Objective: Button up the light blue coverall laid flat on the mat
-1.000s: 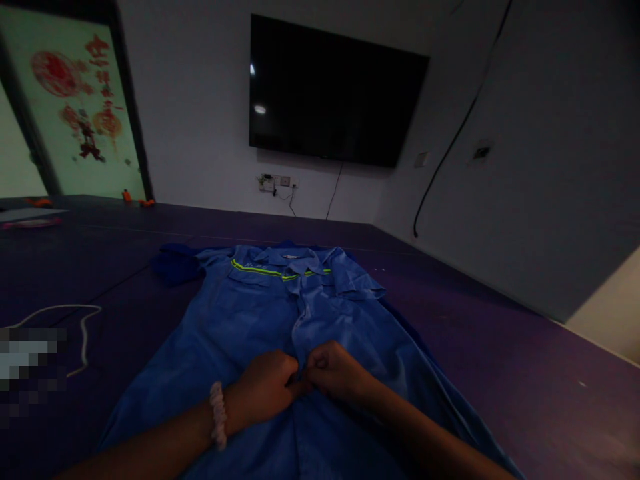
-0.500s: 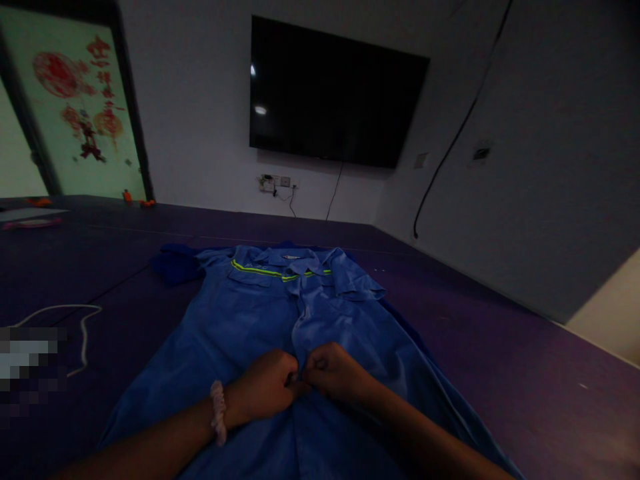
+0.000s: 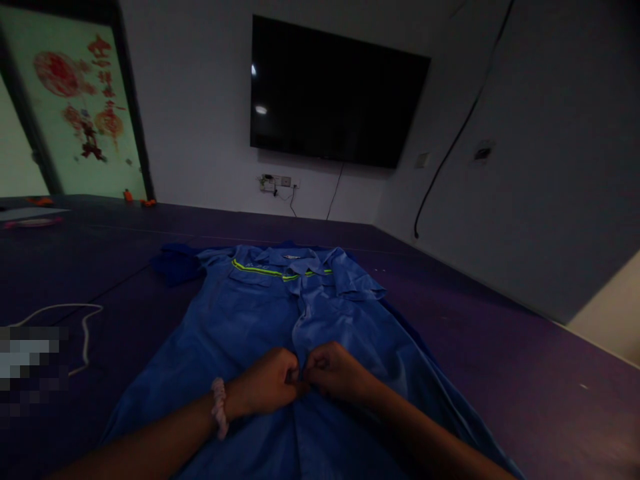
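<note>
A blue short-sleeved work shirt (image 3: 240, 320) with a yellow-green stripe across its chest lies spread out before me, collar at the far end. My left hand (image 3: 273, 383), with a pale scrunchie (image 3: 219, 408) on its wrist, pinches the shirt's front edge low on the middle line. Close against it, my right hand (image 3: 335, 373) has its fingertips closed on the same front placket. The fingertips of both hands nearly meet there. Whatever small part lies between them, such as a button, is hidden by the fingers.
Under the shirt, darker blue cloth (image 3: 175, 263) shows at the far left on the purple surface (image 3: 480, 353). A white cable (image 3: 85, 333) and a blurred-out patch lie at left. A television (image 3: 335, 93) hangs on the far wall; small orange objects (image 3: 148, 203) sit near the door.
Both hands stay at the same spot on the placket, with only a very slight shift of the left hand and wrist. The shirt has not visibly moved.
</note>
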The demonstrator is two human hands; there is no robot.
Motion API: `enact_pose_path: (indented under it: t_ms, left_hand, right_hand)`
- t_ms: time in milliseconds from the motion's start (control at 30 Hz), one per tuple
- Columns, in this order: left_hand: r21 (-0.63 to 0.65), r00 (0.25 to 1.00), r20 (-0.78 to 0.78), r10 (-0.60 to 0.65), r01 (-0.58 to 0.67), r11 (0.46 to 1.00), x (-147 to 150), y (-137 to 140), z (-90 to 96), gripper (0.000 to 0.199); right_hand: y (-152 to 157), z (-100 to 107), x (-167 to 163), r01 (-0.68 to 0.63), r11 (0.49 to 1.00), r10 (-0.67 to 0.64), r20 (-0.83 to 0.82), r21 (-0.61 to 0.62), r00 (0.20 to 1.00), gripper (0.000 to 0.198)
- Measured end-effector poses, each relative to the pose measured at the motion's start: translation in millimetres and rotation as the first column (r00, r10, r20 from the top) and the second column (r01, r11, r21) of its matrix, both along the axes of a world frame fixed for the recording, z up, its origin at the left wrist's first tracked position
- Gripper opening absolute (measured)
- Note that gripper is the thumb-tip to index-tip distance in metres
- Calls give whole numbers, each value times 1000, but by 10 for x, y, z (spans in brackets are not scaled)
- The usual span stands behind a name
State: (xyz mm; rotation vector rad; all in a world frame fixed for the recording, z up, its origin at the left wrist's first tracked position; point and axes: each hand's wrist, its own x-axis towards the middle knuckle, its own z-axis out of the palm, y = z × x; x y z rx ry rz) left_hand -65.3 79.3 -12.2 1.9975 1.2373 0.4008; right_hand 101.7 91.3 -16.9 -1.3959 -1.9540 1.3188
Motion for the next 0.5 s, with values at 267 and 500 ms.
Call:
enact_pose_path:
  t_ms: [267, 500]
  left_hand:
    - [-28, 997, 73, 37, -35, 999, -26, -5, -2, 16]
    - [-81, 991, 128, 41, -31, 996, -14, 20, 4, 18]
  right_hand:
    - [18, 13, 54, -105, 981, 132, -171, 161, 976, 10]
    - [-16, 56, 42, -167, 958, 199, -124, 234, 972, 35]
